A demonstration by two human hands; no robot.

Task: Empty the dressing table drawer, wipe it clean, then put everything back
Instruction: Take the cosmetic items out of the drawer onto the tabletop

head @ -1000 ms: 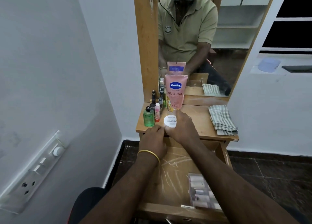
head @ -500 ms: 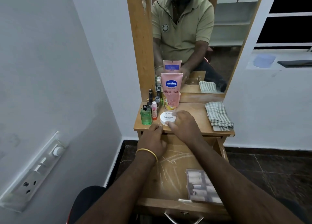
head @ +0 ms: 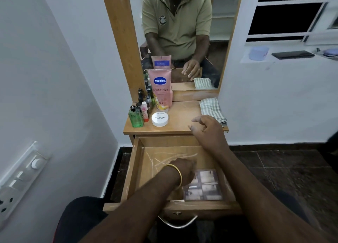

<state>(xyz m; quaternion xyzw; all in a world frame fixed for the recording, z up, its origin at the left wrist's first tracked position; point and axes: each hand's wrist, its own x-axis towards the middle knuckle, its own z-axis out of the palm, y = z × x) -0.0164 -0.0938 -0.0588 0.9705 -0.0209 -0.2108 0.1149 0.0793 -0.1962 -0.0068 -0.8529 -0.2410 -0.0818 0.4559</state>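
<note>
The wooden drawer (head: 135,169) is pulled open below the dressing table top (head: 181,122). A clear plastic compartment box (head: 204,186) lies at its front right. My left hand (head: 184,171), with a gold bangle on the wrist, reaches down into the drawer at the box's left edge; its fingers are hidden and blurred. My right hand (head: 208,131) hovers over the table's front edge with fingers loosely curled, holding nothing. On the table stand a white nail polish remover jar (head: 160,119), a pink Vaseline tube (head: 161,89), a green bottle (head: 135,117) and several small bottles.
A folded striped cloth (head: 212,110) lies on the right of the table top. A mirror (head: 182,35) rises behind it. A white wall with a switch panel (head: 20,176) is close on the left. The drawer's metal handle (head: 177,222) sits near my lap.
My right hand has let go of the white jar and pulled back to the right. My left hand has dropped from the table edge into the drawer towards the clear box.
</note>
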